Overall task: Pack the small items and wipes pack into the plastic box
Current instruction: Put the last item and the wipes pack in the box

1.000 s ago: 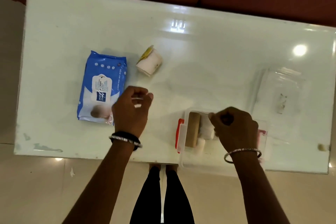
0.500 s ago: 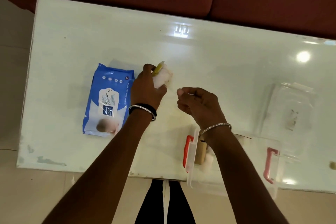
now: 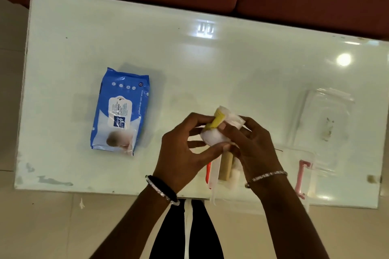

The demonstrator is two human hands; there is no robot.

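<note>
A small white wrapped roll with a yellow label [image 3: 219, 127] is held between both my hands above the near middle of the table. My left hand [image 3: 185, 151] grips its left side and my right hand [image 3: 252, 145] its right side. Just below them stands the clear plastic box [image 3: 305, 174] with red side clips, at the table's near edge; a tan block [image 3: 226, 167] and a white item lie inside, partly hidden by my hands. The blue wipes pack [image 3: 121, 111] lies flat on the left of the table, apart from my hands.
The clear lid [image 3: 326, 115] lies at the right, beyond the box. The white glossy table [image 3: 210, 65] ends at a dark red sofa behind. My legs and the tiled floor show below the near edge.
My left hand picked the white roll up from beside the wipes pack and carried it right and nearer. My right hand left the box and joined it on the roll.
</note>
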